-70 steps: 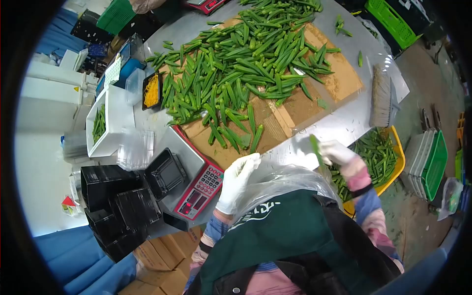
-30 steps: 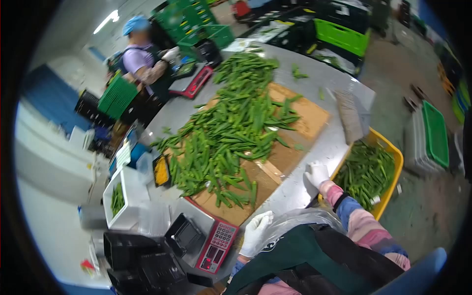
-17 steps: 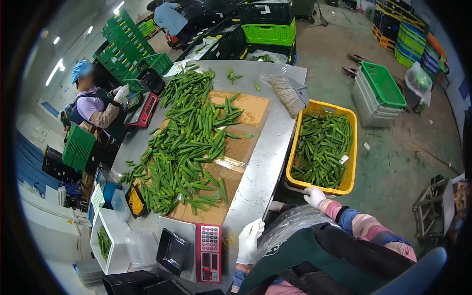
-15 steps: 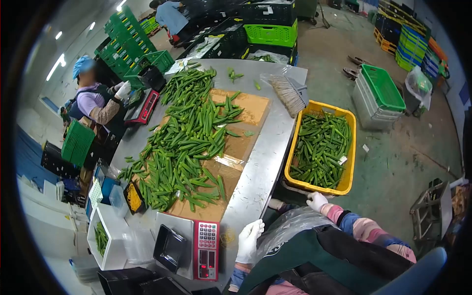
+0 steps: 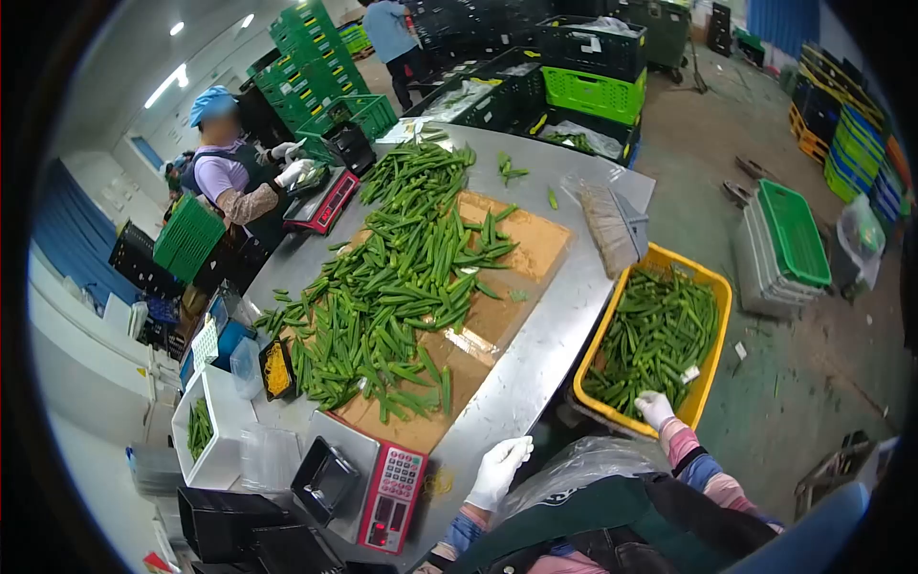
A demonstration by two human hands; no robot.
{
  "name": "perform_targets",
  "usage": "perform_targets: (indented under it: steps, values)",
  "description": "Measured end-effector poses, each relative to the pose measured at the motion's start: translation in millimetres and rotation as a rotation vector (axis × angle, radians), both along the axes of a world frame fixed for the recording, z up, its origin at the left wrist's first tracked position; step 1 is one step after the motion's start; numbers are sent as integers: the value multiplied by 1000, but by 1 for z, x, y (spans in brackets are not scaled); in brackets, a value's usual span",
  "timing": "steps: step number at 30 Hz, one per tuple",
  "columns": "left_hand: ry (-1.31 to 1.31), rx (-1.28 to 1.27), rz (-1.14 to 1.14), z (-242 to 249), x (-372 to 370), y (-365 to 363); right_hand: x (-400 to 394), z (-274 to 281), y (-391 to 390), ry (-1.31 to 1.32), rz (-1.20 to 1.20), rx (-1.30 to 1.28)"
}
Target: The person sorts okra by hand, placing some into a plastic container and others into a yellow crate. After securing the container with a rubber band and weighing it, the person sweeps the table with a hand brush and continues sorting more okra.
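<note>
My left hand (image 5: pixel 499 471), in a white glove, is raised near the table's front edge beside the red-framed scale (image 5: pixel 392 497). Its fingers extend loosely to the right, and nothing shows in them. Over the near rim of the yellow crate (image 5: pixel 716 383) is my right hand (image 5: pixel 656 409), also gloved, its fingers closed on the edge beside the okra inside (image 5: pixel 660 330). A small white label (image 5: pixel 689 374) lies on that okra. A large heap of loose okra (image 5: pixel 397 287) covers much of the cardboard (image 5: pixel 521 239) on the metal table.
A black tray (image 5: pixel 326 480) sits on the scale. Left of it are a white bin (image 5: pixel 220 421) and clear plastic boxes (image 5: pixel 268 457). A brush (image 5: pixel 612 230) lies at the table's right edge. Across the table, a co-worker (image 5: pixel 225 172) stands at another scale (image 5: pixel 325 199). Stacked tubs (image 5: pixel 779 249) stand right.
My right hand has moved from just outside the yellow crate's near side up onto its rim. My left hand has tipped its fingers to the right. The whole view has shifted and turned.
</note>
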State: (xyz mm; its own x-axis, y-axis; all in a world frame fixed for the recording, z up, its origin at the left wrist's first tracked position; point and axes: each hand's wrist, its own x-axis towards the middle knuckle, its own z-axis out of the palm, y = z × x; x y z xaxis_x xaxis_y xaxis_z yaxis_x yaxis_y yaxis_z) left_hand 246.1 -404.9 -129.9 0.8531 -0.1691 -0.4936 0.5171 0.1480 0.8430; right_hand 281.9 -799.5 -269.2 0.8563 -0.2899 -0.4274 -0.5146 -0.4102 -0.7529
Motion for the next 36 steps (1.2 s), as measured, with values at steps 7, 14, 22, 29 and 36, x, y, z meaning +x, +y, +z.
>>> perform_targets:
  steps: [7, 14, 22, 29, 36]
  values:
    - [-92, 204, 0, 35, 105, -48, 230, -3, -87, -417, -318, 94]
    - [-29, 512, 97, 58, 136, -31, 399, 16, -99, -410, -388, 16]
    - [75, 873, 134, -6, 130, 35, 424, 59, -68, -300, -450, 91]
    - [193, 952, 77, -38, 140, 85, 404, 101, -38, -370, -324, 323]
    - [208, 938, 152, -54, 132, 87, 365, 227, 12, -186, -35, 299]
